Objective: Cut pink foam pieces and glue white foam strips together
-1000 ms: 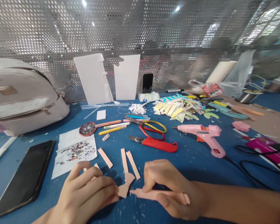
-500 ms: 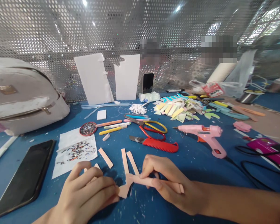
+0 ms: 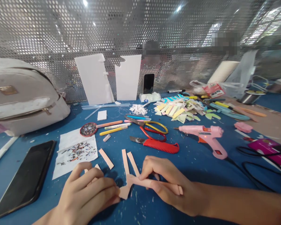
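Note:
My right hand (image 3: 166,184) is closed in a pinch on a peach strip (image 3: 142,182), whose folded-looking end shows beyond the thumb. At its left, the strip meets an angular peach piece (image 3: 124,192). My left hand (image 3: 89,193) is closed over that piece's left side, and its fingers hide most of what they hold; bits of peach show between them. I cannot tell whether the strip and the angular piece are joined. Just beyond the hands, narrow peach strips (image 3: 125,161) lie on the blue table (image 3: 192,167), one loose strip (image 3: 106,158) apart on the left.
A red-handled cutter (image 3: 161,146), scissors (image 3: 154,127) and markers (image 3: 113,130) lie ahead. A corded pink glue gun (image 3: 202,134) rests at right. Left are a phone (image 3: 23,178), a backpack (image 3: 25,97) and a sheet with glitter bits (image 3: 77,153). Paper scraps (image 3: 178,109) are heaped behind.
My right hand has shifted very slightly left, and the strip's far end with it. My left hand and the loose strips look unmoved.

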`<action>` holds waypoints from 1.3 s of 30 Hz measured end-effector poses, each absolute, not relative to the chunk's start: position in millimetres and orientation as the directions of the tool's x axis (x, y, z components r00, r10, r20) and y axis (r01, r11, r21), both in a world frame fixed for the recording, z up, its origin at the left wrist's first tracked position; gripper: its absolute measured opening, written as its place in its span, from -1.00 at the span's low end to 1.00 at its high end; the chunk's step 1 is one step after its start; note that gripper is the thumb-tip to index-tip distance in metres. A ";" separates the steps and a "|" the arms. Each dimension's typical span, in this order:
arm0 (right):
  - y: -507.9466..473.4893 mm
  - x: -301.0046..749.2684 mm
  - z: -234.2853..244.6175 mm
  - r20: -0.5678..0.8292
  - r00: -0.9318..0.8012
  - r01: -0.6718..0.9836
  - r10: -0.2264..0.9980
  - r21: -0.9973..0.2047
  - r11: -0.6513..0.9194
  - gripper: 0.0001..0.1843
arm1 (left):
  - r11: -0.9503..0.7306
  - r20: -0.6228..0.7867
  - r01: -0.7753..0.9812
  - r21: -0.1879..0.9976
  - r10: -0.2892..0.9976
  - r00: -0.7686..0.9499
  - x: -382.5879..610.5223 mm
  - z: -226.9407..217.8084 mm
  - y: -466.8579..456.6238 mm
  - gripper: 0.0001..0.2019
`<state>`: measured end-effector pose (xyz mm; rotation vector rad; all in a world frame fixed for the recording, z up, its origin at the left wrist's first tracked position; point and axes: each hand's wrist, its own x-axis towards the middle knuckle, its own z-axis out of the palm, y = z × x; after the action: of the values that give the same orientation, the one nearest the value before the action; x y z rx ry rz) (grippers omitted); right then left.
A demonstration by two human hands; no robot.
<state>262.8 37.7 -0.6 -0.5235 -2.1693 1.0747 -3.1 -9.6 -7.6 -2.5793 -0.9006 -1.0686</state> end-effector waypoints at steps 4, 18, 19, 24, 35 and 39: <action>35.8 263.4 1.4 0.358 -0.722 0.068 0.591 -0.814 0.576 -0.70 | -0.794 0.704 0.606 0.039 0.452 0.548 -2.4 -6.9 -9.3 -0.76; 41.1 263.7 -3.4 0.265 -0.706 0.042 0.657 -0.910 0.413 -0.54 | -0.781 0.710 0.624 0.033 0.457 0.535 -1.2 -7.3 -9.4 -0.78; 40.9 263.2 -2.4 0.268 -0.724 0.054 0.635 -0.896 0.440 -0.55 | -0.782 0.712 0.622 0.038 0.458 0.533 -1.0 -6.8 -9.3 -0.78; 41.5 259.2 -3.1 0.397 -0.785 -0.053 0.475 -0.807 0.588 -0.59 | -0.787 0.711 0.616 0.034 0.452 0.539 -0.2 -3.9 -8.6 -0.76; 41.5 255.8 -4.9 0.359 -0.812 -0.033 0.459 -0.814 0.579 -0.44 | -0.782 0.708 0.621 0.052 0.467 0.529 -2.9 -7.7 -9.6 -0.76; 41.7 254.6 -2.4 0.357 -0.821 -0.048 0.446 -0.822 0.568 -0.46 | -0.784 0.710 0.619 0.044 0.460 0.533 -1.6 -6.9 -9.2 -0.75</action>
<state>254.6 41.7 -2.4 -0.3175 -2.2622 1.2081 -1.6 -9.2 -6.9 -2.5583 -0.9140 -1.0905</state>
